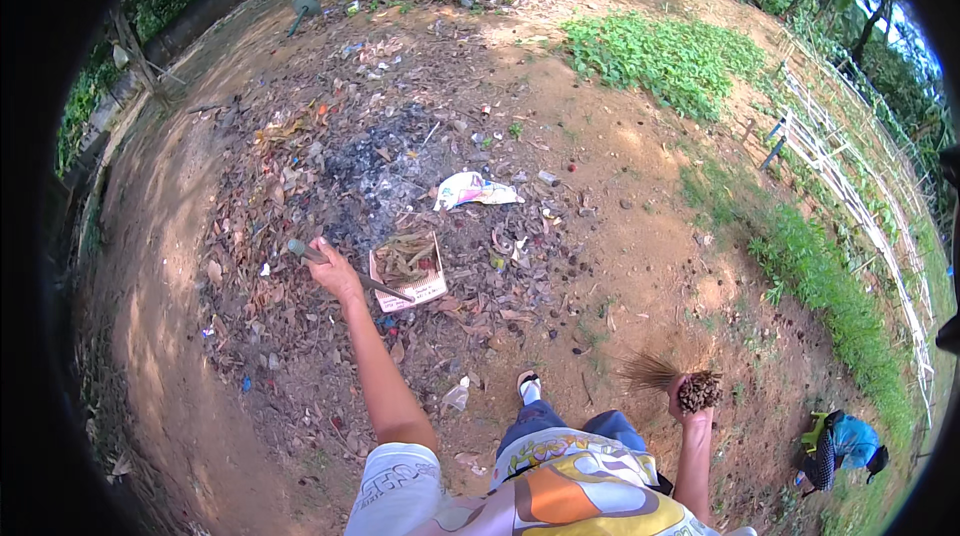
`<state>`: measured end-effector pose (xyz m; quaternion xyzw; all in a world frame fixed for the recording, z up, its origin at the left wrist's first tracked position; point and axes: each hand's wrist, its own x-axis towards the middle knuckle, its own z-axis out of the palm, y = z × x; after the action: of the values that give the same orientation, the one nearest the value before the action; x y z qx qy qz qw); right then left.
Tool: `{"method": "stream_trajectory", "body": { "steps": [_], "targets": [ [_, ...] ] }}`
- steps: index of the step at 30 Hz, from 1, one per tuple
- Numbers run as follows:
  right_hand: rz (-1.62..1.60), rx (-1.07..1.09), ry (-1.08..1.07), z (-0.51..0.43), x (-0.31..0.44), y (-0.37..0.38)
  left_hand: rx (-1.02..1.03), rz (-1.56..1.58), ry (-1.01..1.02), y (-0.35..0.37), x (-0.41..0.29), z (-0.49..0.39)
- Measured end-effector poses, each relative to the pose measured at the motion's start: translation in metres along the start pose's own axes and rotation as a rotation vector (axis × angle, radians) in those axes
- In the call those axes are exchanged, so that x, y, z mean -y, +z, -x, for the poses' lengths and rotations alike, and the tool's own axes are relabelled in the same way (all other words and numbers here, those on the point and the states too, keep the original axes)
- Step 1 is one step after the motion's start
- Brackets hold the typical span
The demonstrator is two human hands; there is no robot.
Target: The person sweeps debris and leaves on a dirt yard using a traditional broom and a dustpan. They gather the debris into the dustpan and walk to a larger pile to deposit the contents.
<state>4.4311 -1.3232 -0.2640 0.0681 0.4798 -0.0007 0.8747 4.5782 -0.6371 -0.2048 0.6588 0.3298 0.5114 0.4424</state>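
Observation:
My left hand (335, 277) grips the long dark handle (384, 287) of a dustpan. The pan (431, 290) is a pale, box-shaped one with handwriting on its near edge. Dry brown leaves (401, 257) fill much of it, with a bit of red among them. It is over the leaf litter; whether it touches the ground I cannot tell. Low on the right, my right hand (691, 408) is closed around a stick broom (701, 391). The broom's thick butt end faces up towards me, and its thin bristles (646, 372) fan out to the left.
A heap of leaves and litter (277, 198) spreads ahead, with grey ash (379, 168) in its middle. A white printed plastic bag (476, 191) lies beside the ash. Green plants (664, 59) and a whitish pole fence (847, 183) stand right. Another person (851, 446) bends over at lower right.

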Motion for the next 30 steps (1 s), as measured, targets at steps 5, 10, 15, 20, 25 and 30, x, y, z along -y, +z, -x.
{"method": "stream_trajectory", "body": {
  "steps": [5,10,15,20,25,30],
  "targets": [
    [0.173,0.011,-0.004,-0.011,-0.035,0.045,0.304,-0.204,-0.109,0.047,0.066,0.022],
    [0.235,0.005,0.031,-0.015,-0.076,0.084,0.327,-0.276,-0.185,-0.002,0.127,0.087],
    [0.426,0.084,0.172,-0.031,-0.093,0.098,0.298,-0.334,-0.250,-0.095,0.140,0.138],
    [0.591,0.136,0.238,-0.065,-0.102,0.113,0.247,-0.193,-0.403,-0.185,0.197,0.167],
    [0.552,0.239,0.451,-0.120,-0.089,0.125,0.198,-0.136,-0.475,-0.175,0.121,0.213],
    [0.586,0.248,0.587,-0.140,-0.079,0.148,0.209,-0.084,-0.411,-0.156,0.062,0.253]
  ]
}}
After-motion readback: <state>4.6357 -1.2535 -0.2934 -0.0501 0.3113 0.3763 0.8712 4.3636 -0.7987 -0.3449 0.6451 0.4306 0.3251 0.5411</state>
